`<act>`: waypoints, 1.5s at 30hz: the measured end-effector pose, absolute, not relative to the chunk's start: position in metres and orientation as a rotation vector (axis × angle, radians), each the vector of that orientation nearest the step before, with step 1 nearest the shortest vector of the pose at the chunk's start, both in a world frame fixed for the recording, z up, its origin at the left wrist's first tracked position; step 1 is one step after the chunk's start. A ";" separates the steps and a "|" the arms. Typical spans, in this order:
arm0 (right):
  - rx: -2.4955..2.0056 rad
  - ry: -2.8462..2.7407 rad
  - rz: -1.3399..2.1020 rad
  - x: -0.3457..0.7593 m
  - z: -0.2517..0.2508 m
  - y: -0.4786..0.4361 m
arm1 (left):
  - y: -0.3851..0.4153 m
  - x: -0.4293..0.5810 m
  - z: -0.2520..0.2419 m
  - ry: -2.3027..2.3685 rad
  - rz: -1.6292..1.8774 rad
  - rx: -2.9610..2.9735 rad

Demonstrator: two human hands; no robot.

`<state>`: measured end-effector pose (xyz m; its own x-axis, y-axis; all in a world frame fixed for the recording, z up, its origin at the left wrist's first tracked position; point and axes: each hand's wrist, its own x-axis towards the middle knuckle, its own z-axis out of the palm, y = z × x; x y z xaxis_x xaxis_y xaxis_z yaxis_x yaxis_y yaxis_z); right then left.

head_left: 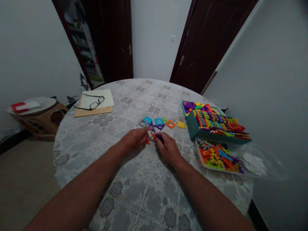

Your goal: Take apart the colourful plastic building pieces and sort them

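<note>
My left hand (136, 138) is closed around an orange plastic building piece (147, 141), part of which sticks out below its fingers. Facing it, my right hand (168, 147) pinches a purple building piece (159, 138) with an orange piece (153, 136) at its tip. Whether the pieces in the two hands touch, I cannot tell. Just beyond the fingertips lie purple pieces (158, 126), blue notched pieces (147, 120), an orange ring-shaped piece (170, 124) and a yellow notched piece (181, 124).
To the right stand a teal box (194, 126) packed with colourful pieces and a clear plastic tray (201, 160) of loose ones. Glasses (94, 104) rest on papers (108, 98) at the far left. A patterned cloth (134, 192) covers the round table.
</note>
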<state>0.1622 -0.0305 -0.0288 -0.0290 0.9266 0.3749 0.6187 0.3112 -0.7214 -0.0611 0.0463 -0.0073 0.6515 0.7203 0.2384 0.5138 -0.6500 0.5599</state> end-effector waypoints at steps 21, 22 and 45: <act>-1.510 -1.851 0.356 0.146 -0.039 -0.026 | 0.026 -0.032 -0.010 1.122 0.896 1.936; -1.523 -1.848 0.340 0.145 -0.039 -0.026 | 0.027 -0.032 -0.006 1.157 0.910 1.946; -1.598 -1.205 0.444 0.188 -0.030 -0.014 | 0.037 0.024 -0.002 1.395 0.202 2.838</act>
<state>0.1875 -0.0142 -0.0305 0.4266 0.8616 0.2750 0.4776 0.0436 -0.8775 0.0242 0.0366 -0.0020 0.6044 0.7867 0.1257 0.7901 -0.6122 0.0320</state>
